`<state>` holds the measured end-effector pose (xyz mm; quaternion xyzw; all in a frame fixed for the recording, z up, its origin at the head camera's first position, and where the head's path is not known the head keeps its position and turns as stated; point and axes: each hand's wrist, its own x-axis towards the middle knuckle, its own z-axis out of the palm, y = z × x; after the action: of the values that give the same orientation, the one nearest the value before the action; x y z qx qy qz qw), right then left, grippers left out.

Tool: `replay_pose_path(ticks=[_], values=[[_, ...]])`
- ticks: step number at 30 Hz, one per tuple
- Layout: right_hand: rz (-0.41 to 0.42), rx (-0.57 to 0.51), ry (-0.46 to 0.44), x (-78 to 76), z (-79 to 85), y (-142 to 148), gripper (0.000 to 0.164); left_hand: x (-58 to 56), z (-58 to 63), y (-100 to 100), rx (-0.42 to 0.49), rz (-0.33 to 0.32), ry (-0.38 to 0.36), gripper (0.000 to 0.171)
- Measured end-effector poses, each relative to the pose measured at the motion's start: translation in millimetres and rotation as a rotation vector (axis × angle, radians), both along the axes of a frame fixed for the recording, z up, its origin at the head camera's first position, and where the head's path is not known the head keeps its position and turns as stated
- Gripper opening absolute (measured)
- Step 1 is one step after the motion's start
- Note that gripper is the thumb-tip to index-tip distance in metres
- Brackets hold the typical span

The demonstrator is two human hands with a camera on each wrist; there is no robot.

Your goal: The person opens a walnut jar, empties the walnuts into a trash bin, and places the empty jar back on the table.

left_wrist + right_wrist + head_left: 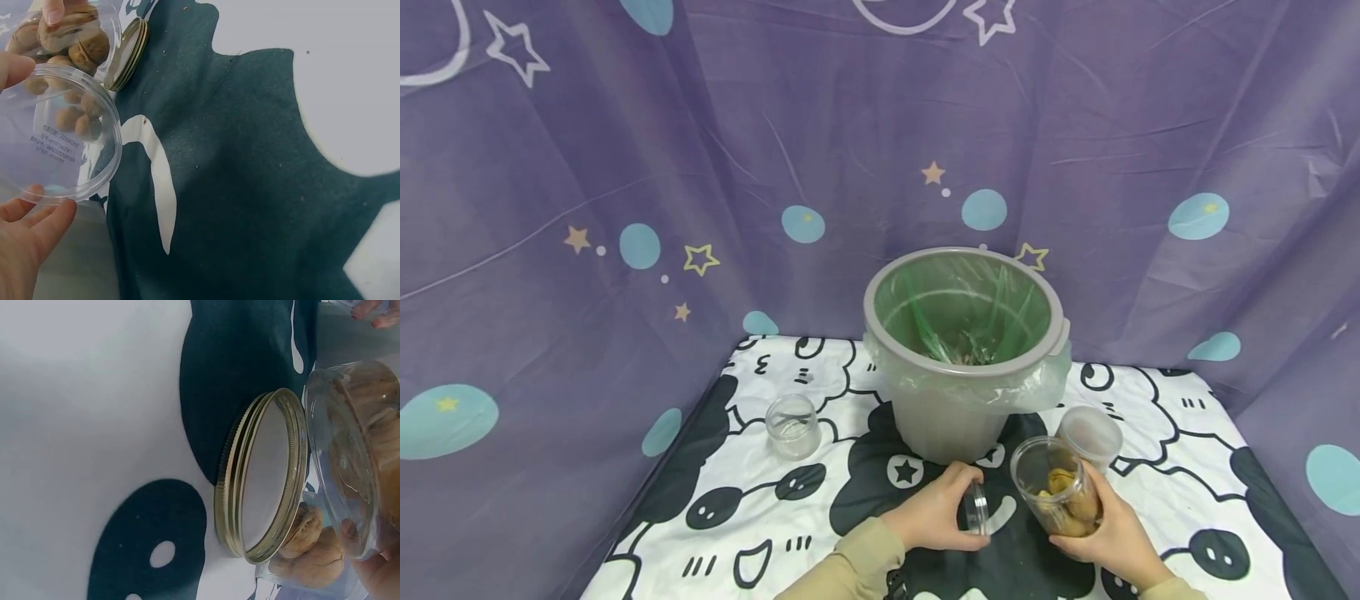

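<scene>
My left hand [934, 515] pinches a clear round lid [976, 507] by its rim, thumb on one side and fingers on the other. Small printed text shows on that clear lid [59, 147] in the left wrist view. With my right hand [1116, 533] I grip a clear jar [1030, 467], tilted with its mouth uncovered. Walnuts [1062, 507] lie inside this jar, also seen as large brown walnuts [384, 444] in the right wrist view. The lid and the jar are apart.
A grey bin [951, 425] lined with a green bag [895, 312] stands at the back. To its left sits a clear jar [793, 429]; another container with a whitish top [1090, 433] is behind the held jar. Stacked gold metal lids [240, 481] lie on the patterned cloth [730, 467].
</scene>
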<state>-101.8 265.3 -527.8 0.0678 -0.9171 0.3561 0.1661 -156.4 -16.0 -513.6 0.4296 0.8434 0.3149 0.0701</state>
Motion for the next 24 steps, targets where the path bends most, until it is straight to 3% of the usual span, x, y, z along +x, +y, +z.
replay_pose_path(ticks=[7, 24], values=[[-0.019, 0.004, -0.075, 1.6, 2.4, 0, 0.110, -3.9, -4.7, 5, -0.017, 0.004, -0.013, 0.066], [-0.056, -0.041, -0.087, 5.3, 4.0, 4, 0.111, -10.8, -16.3, 19, -0.055, -0.035, 0.032, 0.064]])
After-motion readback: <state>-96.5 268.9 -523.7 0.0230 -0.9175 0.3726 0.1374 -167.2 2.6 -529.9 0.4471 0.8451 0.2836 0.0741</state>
